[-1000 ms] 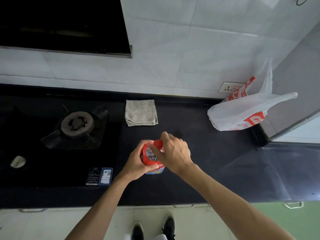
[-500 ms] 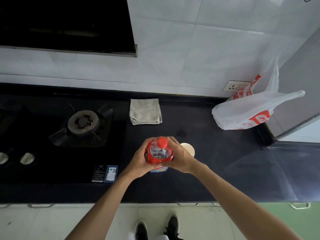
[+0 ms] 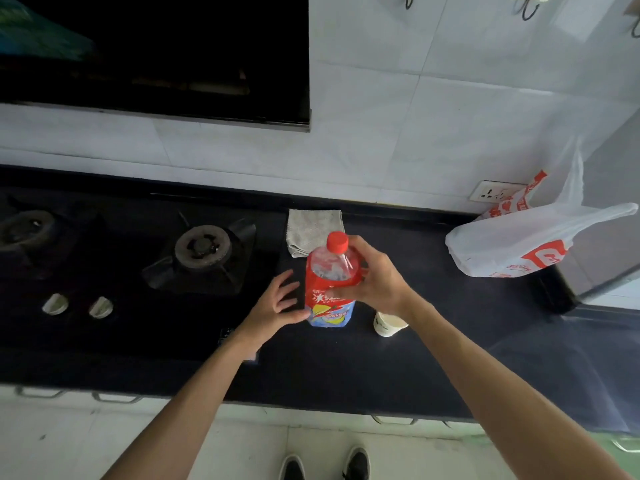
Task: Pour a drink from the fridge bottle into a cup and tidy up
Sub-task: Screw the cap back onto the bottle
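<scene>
A clear plastic bottle with a red cap and a red and blue label stands upright on the dark counter. My right hand grips its upper body from the right. My left hand is just left of the bottle with fingers spread; its thumb touches the label near the base. A pale paper cup stands to the right of the bottle, partly hidden under my right wrist.
A folded grey cloth lies behind the bottle. A gas hob with a burner and two knobs takes up the left. A white and red plastic bag lies at the right, by a wall socket.
The right hand went from the cap down to the bottle's body. The left hand has let go and opened beside the bottle. The camera has moved nearer and tilted up.
</scene>
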The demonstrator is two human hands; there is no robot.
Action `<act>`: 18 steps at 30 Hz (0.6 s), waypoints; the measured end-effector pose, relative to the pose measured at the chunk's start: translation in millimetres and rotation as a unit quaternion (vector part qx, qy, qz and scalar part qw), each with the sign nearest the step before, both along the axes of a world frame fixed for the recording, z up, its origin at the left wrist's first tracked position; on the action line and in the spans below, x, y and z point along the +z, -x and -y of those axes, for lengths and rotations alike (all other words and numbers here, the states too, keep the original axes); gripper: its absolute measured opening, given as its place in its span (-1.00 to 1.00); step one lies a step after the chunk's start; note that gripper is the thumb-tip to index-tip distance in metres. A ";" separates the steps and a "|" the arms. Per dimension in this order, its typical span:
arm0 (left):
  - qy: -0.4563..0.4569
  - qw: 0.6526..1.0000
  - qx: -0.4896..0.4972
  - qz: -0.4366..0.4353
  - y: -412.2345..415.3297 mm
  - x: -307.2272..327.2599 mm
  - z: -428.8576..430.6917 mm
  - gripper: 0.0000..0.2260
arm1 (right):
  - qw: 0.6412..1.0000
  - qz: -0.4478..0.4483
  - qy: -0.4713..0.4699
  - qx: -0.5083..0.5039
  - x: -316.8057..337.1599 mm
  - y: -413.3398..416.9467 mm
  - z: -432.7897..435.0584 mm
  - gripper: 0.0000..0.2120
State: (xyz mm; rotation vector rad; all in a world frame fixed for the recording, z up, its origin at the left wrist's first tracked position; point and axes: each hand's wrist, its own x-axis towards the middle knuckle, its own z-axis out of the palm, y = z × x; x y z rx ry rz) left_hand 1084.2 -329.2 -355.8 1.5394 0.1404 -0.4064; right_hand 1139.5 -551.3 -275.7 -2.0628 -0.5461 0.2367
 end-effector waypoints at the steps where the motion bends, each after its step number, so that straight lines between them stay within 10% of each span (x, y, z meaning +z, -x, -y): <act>1: 0.053 0.997 0.044 -0.023 -0.1 7.5 -3.1 -0.03 | 1.000 0.002 -0.016 -0.001 13.1 -2.7 -2.0 -0.30; 8: 0.370 0.908 0.164 -0.113 -19.0 72.4 -12.4 -0.41 | 0.993 0.051 -0.105 -0.018 103.5 -18.0 -19.9 -0.34; 18: 0.421 0.899 0.105 -0.056 -33.9 159.3 -11.2 -0.34 | 0.983 0.075 -0.165 -0.017 187.6 -23.8 -16.4 -0.36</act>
